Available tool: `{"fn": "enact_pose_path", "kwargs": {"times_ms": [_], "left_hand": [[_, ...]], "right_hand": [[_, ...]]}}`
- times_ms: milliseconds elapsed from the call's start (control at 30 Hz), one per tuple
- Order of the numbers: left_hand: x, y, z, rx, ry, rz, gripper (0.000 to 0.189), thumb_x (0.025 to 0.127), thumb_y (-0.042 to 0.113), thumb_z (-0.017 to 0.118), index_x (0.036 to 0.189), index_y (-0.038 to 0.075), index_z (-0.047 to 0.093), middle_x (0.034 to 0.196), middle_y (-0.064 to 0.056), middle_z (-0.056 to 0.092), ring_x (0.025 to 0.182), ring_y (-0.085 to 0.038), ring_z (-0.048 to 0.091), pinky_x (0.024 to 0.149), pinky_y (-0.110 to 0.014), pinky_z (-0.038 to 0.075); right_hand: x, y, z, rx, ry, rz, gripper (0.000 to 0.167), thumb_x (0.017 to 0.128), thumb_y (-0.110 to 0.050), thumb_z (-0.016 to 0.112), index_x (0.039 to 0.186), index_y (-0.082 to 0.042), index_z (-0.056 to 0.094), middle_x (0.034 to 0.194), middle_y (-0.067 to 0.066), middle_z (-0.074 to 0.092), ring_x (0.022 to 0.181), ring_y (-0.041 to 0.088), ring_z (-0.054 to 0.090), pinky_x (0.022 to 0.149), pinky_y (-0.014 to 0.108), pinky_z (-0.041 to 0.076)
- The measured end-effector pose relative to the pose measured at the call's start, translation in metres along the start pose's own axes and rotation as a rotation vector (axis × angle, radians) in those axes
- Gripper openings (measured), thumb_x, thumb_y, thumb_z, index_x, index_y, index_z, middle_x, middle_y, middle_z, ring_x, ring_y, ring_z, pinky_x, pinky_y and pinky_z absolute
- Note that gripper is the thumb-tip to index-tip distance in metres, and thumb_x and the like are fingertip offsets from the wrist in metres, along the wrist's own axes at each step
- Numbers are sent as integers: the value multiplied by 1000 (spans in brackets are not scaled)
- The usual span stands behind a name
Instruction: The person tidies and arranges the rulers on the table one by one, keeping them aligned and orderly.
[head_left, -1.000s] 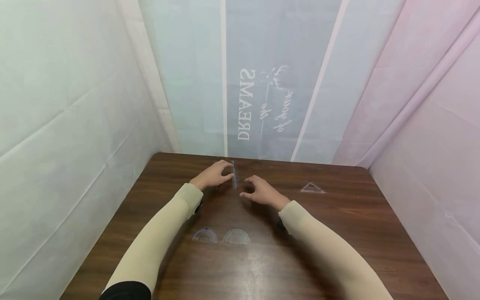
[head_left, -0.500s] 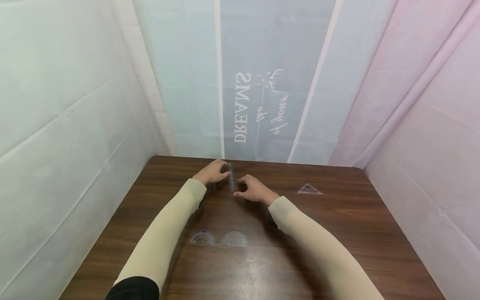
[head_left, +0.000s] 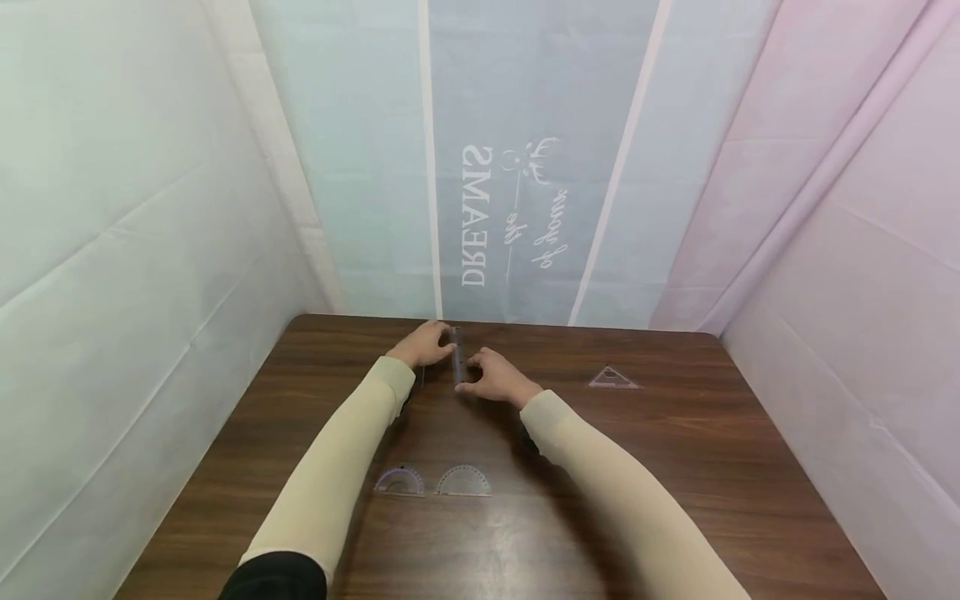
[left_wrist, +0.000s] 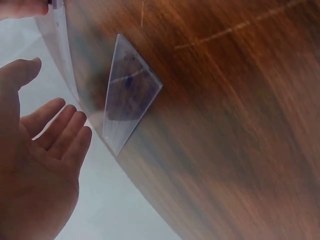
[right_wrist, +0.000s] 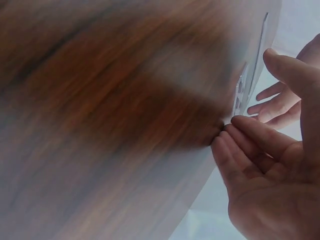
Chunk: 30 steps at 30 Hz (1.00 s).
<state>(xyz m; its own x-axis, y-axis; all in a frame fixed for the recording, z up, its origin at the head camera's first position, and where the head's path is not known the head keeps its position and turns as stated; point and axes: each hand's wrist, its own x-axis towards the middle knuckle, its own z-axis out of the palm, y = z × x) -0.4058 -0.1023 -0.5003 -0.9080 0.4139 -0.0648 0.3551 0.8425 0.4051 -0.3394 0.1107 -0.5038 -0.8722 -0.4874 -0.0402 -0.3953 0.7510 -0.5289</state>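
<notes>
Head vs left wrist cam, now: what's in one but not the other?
Head only: purple-tinted protractor, clear protractor, the set square out to the right, and the backdrop lettering.

Left wrist only: the broad face of a clear triangle near the left hand, where head shows at most a thin edge, plus a pale streak in the wood.

Both: left hand, clear ruler, tabletop and right hand; left wrist catches only part of the ruler and right hand.
</notes>
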Motion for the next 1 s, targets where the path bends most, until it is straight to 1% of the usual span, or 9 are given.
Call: {"fn": "enact_pose_path", "kwargs": {"times_ms": [200, 333, 467, 667, 867, 1000], "left_hand": [[6, -1, 4, -4, -12, -13, 56, 112, 29, 58, 157, -3, 47, 160, -24, 46, 151, -39, 43, 123, -52, 38], [11, -2, 10, -13, -9, -21, 58, 112, 29, 58, 158, -4, 44, 160, -25, 45, 150, -40, 43, 122, -53, 39], [14, 1, 13, 14, -4, -48, 58, 113, 29, 58, 158, -5, 43, 159, -26, 46, 149, -41, 44, 122, -53, 40], [13, 8, 13, 70, 11, -83, 56, 114, 27, 57, 158, -5, 44, 158, -26, 46, 150, -42, 42, 122, -52, 38], [12, 9, 16, 40, 41, -101, 55, 113, 26, 58, 159, -3, 46, 160, -24, 45, 153, -42, 38, 124, -52, 36], [12, 8, 15, 31, 53, -93, 55, 113, 26, 59, 158, -4, 47, 160, -25, 46, 153, -43, 38, 124, -52, 36]], "right_hand": [[2, -3, 6, 6, 35, 47, 64, 98, -44, 81, 140, 2, 67, 131, 15, 62, 123, 32, 62, 109, 48, 51], [0, -7, 8, 8, 63, 70, 61, 97, -42, 82, 137, 2, 70, 130, 15, 63, 120, 31, 63, 107, 47, 52], [-3, -9, 8, -12, 78, 65, 58, 95, -40, 84, 133, 2, 72, 126, 15, 64, 114, 30, 64, 103, 45, 54], [-5, -9, 12, -35, 104, 50, 55, 95, -39, 85, 131, 2, 74, 125, 14, 64, 113, 29, 63, 101, 45, 54], [-5, -11, 15, -94, 107, 50, 54, 94, -37, 87, 130, 1, 74, 118, 13, 63, 105, 27, 62, 95, 45, 55], [-4, -12, 16, -113, 112, 57, 54, 93, -35, 87, 130, 2, 74, 118, 13, 63, 108, 28, 63, 97, 45, 56]]}}
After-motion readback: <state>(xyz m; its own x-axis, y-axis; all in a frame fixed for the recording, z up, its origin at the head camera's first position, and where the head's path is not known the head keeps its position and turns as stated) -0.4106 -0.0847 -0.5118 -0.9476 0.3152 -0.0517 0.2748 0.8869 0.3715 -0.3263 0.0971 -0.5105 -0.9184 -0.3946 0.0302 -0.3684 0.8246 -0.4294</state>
